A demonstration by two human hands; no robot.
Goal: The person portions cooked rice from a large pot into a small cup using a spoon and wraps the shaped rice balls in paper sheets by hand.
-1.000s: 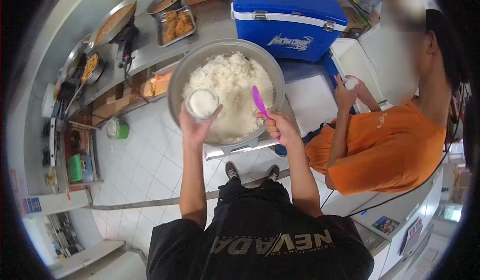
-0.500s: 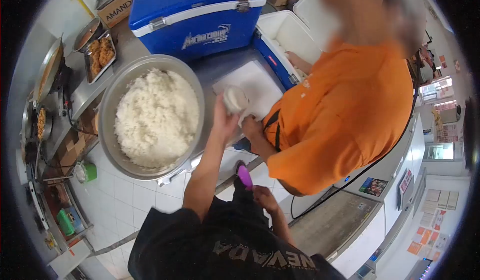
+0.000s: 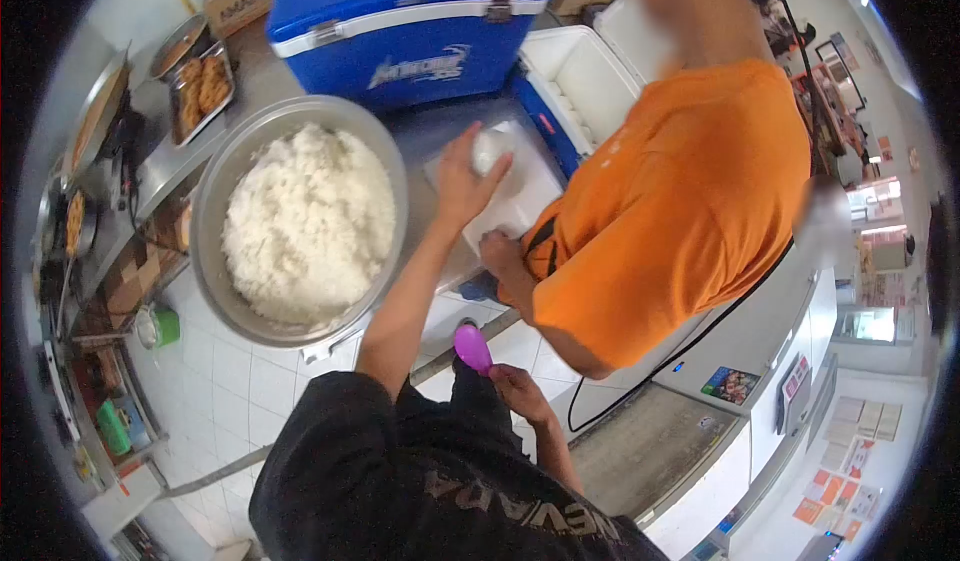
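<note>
A small round white thing (image 3: pixel 491 150), cup-like and too blurred to name surely, is in my left hand (image 3: pixel 464 187). My fingers curve around its side, above a white sheet or board (image 3: pixel 521 199) on the metal table. Down by my body, my right hand (image 3: pixel 519 391) grips a purple rice paddle (image 3: pixel 470 347) by its handle. The paddle's blade points away from me. Left of my left forearm stands a big metal pot (image 3: pixel 204 231), heaped with cooked white rice (image 3: pixel 310 223).
A person in an orange shirt (image 3: pixel 670 231) stands close on the right, one hand (image 3: pixel 500 251) near the white sheet. Behind are a closed blue cooler (image 3: pixel 400 61) and an open cooler (image 3: pixel 600 66) with white contents. A tray of fried food (image 3: pixel 203 96) lies at left.
My left hand has moved forward and slightly right with the white thing, over the sheet. The paddle has shifted slightly left. The other person's far hand has left the open cooler's view.
</note>
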